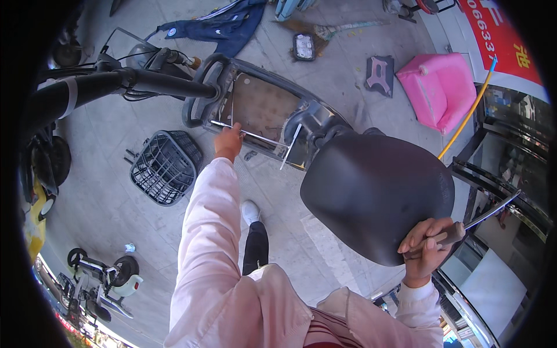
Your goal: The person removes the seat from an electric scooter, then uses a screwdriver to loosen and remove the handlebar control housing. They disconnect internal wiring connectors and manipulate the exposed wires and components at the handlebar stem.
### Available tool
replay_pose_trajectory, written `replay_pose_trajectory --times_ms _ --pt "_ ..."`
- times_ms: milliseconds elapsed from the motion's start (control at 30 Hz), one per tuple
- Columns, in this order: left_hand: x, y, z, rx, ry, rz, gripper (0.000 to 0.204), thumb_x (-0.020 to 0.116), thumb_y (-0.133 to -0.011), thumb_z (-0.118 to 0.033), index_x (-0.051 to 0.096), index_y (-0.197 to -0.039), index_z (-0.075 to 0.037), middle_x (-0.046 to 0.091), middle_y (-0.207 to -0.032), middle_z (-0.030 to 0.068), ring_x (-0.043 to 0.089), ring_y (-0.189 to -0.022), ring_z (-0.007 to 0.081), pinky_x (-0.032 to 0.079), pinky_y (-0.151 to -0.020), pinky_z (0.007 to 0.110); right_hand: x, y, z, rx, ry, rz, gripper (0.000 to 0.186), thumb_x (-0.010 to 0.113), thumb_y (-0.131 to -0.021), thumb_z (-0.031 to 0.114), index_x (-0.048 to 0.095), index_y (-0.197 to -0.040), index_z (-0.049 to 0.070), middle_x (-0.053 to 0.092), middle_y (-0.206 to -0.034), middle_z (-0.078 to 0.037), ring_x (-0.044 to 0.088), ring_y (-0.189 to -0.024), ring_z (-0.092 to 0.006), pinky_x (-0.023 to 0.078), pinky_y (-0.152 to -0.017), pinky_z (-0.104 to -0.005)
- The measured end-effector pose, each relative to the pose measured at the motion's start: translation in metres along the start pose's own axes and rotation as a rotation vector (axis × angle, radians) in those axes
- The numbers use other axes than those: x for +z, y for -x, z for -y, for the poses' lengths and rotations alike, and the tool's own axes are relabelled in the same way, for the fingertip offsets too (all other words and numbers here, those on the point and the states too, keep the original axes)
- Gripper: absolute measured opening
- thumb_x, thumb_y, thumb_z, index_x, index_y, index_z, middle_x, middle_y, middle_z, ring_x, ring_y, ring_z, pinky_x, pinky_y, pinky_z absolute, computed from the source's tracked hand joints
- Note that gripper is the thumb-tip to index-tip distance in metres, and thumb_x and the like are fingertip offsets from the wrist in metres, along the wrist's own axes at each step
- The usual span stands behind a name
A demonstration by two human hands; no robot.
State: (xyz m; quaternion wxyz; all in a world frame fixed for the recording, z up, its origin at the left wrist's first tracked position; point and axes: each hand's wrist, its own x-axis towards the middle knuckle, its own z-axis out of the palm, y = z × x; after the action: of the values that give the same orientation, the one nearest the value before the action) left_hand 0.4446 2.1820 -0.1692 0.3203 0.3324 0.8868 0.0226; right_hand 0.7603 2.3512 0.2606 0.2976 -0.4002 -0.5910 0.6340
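Note:
An electric scooter stands in front of me with its footwell (267, 104) exposed, showing a brown, dirty base inside a dark plastic frame. My left hand (229, 141) reaches to the near edge of that footwell, its fingers closed around the shaft of a metal T-handle wrench (264, 138). The wrench's crossbar points toward the seat. On the right, my right hand (426, 249) rests against the near right edge of the black seat (371, 185). A screwdriver (455, 234) with a brownish handle is gripped there, its metal shaft pointing up and to the right.
A black wire basket (166, 168) lies on the paving at left, below the handlebar stem (168, 83). Beyond the scooter are a dark jacket (223, 26), a broom (325, 30), a lamp-like unit (303, 46) and a pink armchair (438, 93). Another small scooter (101, 281) stands lower left.

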Motion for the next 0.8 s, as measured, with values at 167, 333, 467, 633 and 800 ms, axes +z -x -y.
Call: replay_pose_trajectory --times_ms 167,333,467,633,800 --pt "-0.011 0.041 0.014 0.001 0.443 -0.100 0.035 0.049 -0.096 -0.042 0.056 -0.101 -0.008 0.066 -0.094 0.0230 0.062 -0.092 0.0422 0.047 -0.079 0.051 0.005 -0.001 0.004 -0.006 0.019 0.012 0.025 0.065 -0.087 0.020 0.045 -0.093 0.007 0.053 -0.067 -0.009 0.051 -0.048 -0.0123 0.048 -0.045 -0.0233" --pt "-0.057 0.138 0.005 -0.231 0.478 -0.253 0.030 0.050 -0.096 -0.032 0.055 -0.090 -0.003 0.064 -0.086 0.0263 0.060 -0.085 0.0471 0.046 -0.072 0.052 0.005 0.001 0.006 -0.036 0.068 0.033 0.014 0.056 -0.091 0.014 0.045 -0.094 0.005 0.053 -0.068 -0.008 0.050 -0.048 -0.0113 0.044 -0.044 -0.0230" --pt "-0.072 0.237 0.026 -0.260 0.513 -0.362 0.024 0.052 -0.095 -0.026 0.057 -0.090 -0.003 0.064 -0.083 0.0252 0.060 -0.080 0.0467 0.046 -0.068 0.052 0.008 0.001 0.010 -0.019 0.067 0.045 0.006 0.049 -0.092 0.009 0.045 -0.094 0.004 0.053 -0.069 -0.008 0.051 -0.050 -0.0116 0.044 -0.044 -0.0241" --pt "-0.066 0.378 0.054 -0.423 0.494 -0.339 0.021 0.053 -0.094 -0.022 0.058 -0.091 -0.002 0.064 -0.083 0.0247 0.060 -0.078 0.0455 0.046 -0.066 0.051 0.007 0.005 0.014 -0.008 0.093 0.047 0.006 0.049 -0.092 0.009 0.046 -0.096 0.005 0.053 -0.069 -0.006 0.052 -0.050 -0.0113 0.044 -0.044 -0.0245" --pt "-0.006 0.503 0.088 -0.695 0.381 -0.377 0.017 0.050 -0.094 -0.017 0.058 -0.092 -0.002 0.064 -0.083 0.0258 0.061 -0.079 0.0450 0.046 -0.067 0.051 0.008 0.007 0.016 -0.015 0.146 0.050 0.007 0.053 -0.092 0.012 0.049 -0.093 0.007 0.055 -0.067 -0.003 0.054 -0.049 -0.0103 0.044 -0.042 -0.0233"
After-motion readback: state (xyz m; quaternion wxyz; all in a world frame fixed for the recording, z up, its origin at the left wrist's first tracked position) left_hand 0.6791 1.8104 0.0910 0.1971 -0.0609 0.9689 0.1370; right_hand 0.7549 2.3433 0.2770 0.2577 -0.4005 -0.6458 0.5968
